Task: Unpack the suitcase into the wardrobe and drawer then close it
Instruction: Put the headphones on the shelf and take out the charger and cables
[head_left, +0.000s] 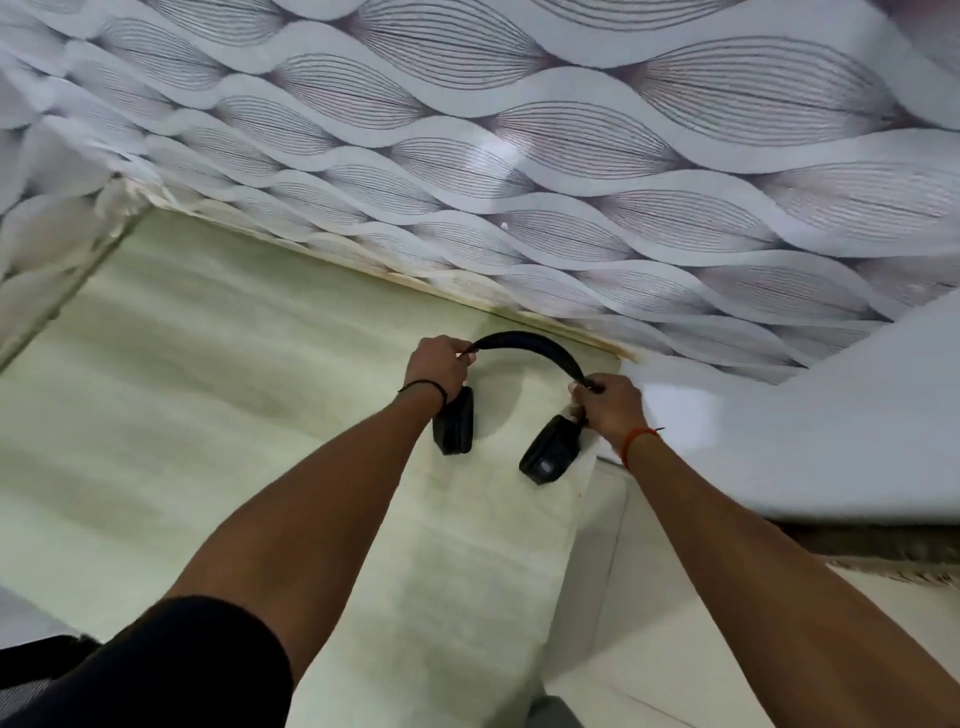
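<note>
Headphones (524, 395), one black pair with two ear cups, hang at centre frame over a pale green surface (208, 395); I read no brand or lettering on them. I count two hands on the band: my left hand (439, 364) curls round its left end, my right hand (610, 405) pinches its right end just above the cup. One dark cord circles the left wrist, one orange thread (636, 441) the right, and wave-patterned wallpaper (519, 130) fills the upper frame.

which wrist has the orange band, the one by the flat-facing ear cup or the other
The right hand wrist wears the orange band; the left hand wrist has a thin black one. Both hands grip the headphones.
</note>
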